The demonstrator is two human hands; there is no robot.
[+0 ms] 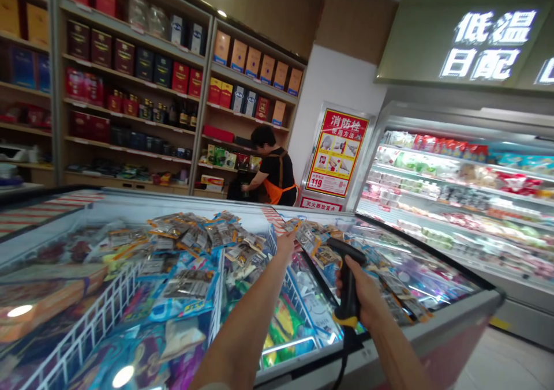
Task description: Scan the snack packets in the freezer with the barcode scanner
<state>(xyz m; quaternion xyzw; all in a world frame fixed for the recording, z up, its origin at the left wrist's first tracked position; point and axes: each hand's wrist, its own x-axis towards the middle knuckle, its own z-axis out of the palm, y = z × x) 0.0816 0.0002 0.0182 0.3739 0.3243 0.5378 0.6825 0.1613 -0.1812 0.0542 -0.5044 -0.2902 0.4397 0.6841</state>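
Observation:
My right hand [367,297] is wrapped around the grip of a black and yellow barcode scanner [348,286]. Its cable hangs down over the front of the chest freezer [415,347], and its head points left across the freezer. My left arm stretches forward, and my left hand [287,243] is closed at the black-framed edge of the glass freezer lid [314,272]; its fingertips are small and partly hidden. Close by that hand lie several snack packets [305,234] with orange edges. More such packets [197,231] are heaped to the left.
White wire dividers [104,315] separate bagged frozen goods. Behind the freezer, a person [277,173] in a black top and orange apron bends by shelves of boxed goods [151,67]. A lit refrigerated display [459,199] stands at the right, beside a red and yellow sign [337,150].

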